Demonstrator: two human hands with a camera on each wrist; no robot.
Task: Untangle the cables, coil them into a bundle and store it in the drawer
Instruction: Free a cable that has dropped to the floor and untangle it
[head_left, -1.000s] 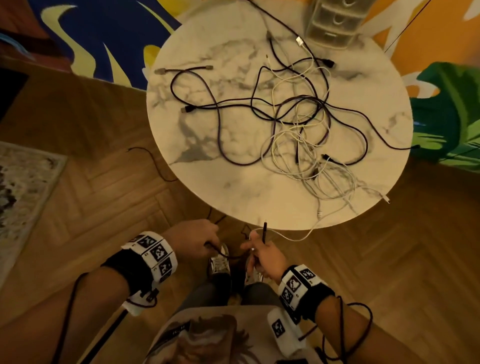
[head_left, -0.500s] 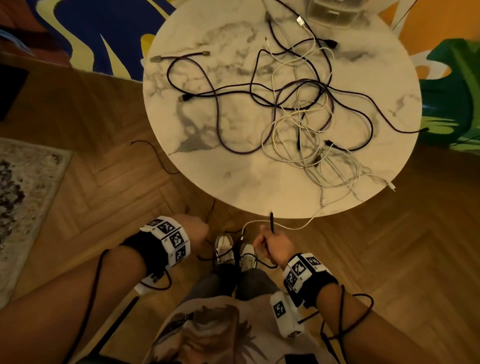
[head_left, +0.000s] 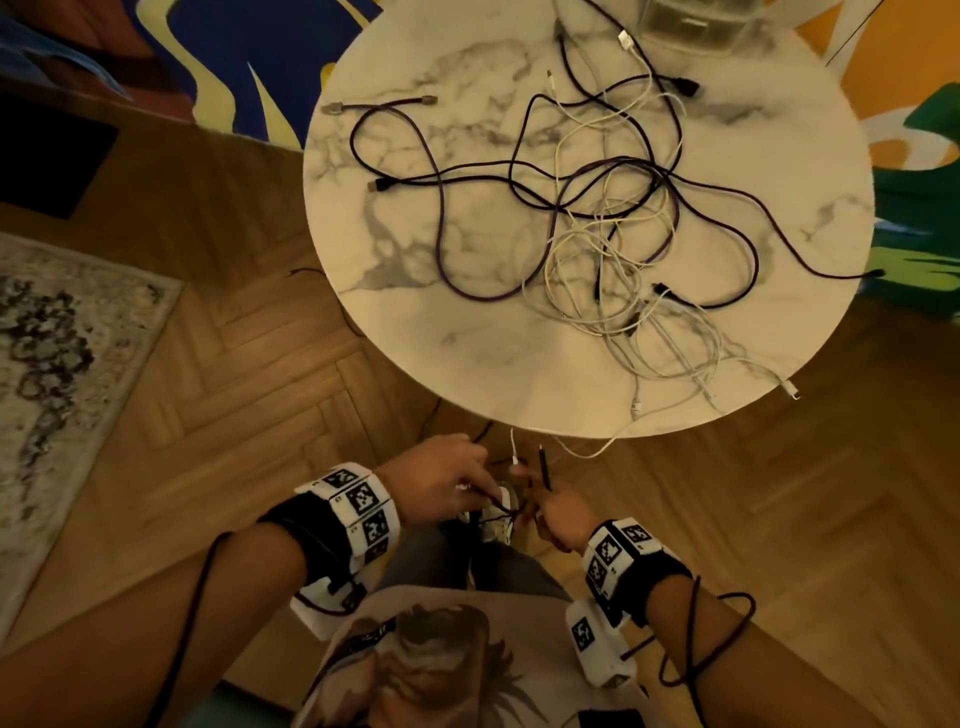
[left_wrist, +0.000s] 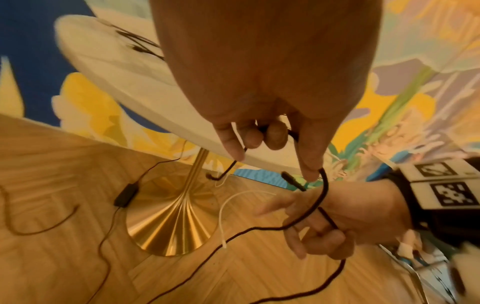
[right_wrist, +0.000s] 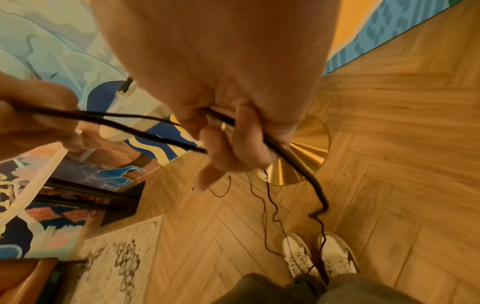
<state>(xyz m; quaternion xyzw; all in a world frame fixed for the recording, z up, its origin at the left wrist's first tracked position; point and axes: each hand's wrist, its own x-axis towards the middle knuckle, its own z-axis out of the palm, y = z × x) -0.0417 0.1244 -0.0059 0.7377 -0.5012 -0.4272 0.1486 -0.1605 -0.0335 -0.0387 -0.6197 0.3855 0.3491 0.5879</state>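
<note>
Cables (head_left: 597, 218), dark and white, lie tangled across the round marble table (head_left: 467, 364) in the head view, with a clear drawer unit (head_left: 691, 26) at the table's far edge. Below the near rim, the left hand (head_left: 441, 480) and right hand (head_left: 558, 512) meet above a pair of white shoes (head_left: 496, 512), both pinching a thin dark cable (head_left: 501, 506). A black plug end (head_left: 544, 467) stands up from the right hand, and a white cable (head_left: 587, 451) droops off the table edge just beside it.

From the left wrist, the left hand (left_wrist: 265, 86) has its fingers (left_wrist: 309, 162) curled down, pinching the dark cable (left_wrist: 320, 195), which arcs over to the right hand (left_wrist: 335, 222). That hand's fingers close around the same strand. The white cable end (left_wrist: 222, 226) hangs in front of the table's brass base (left_wrist: 166, 224); more dark cable trails over the wooden floor (left_wrist: 52, 267).

From the right wrist, the right hand (right_wrist: 223, 92) grips the dark cable (right_wrist: 293, 160), which runs left to the left hand (right_wrist: 33, 117) and drops in kinks toward the shoes (right_wrist: 337, 255). A patterned rug (right_wrist: 116, 257) lies at the lower left.
</note>
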